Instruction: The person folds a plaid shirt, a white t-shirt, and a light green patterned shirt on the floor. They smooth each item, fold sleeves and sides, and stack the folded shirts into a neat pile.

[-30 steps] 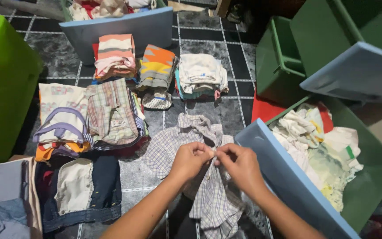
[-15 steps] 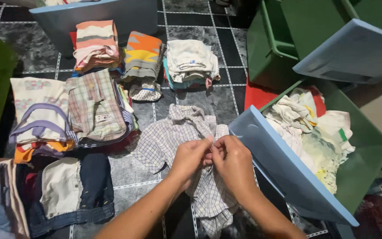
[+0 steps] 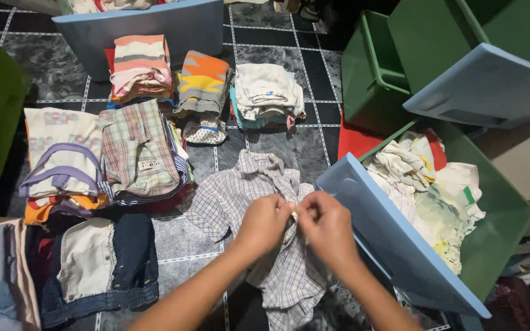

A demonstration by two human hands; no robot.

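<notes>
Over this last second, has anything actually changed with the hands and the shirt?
Very little. Both hands, left hand and right hand, stay pinched together on the front of the checked shirt, fingers shifting only slightly. The picture drifts a bit because the head camera moves. The folded piles on the tiled floor and the green bin of clothes lie as before.

Head view, steeply downward (close)

2 hands [image 3: 265, 224], 1 checked shirt [image 3: 234, 196], 4 green bins [image 3: 498, 227].
</notes>
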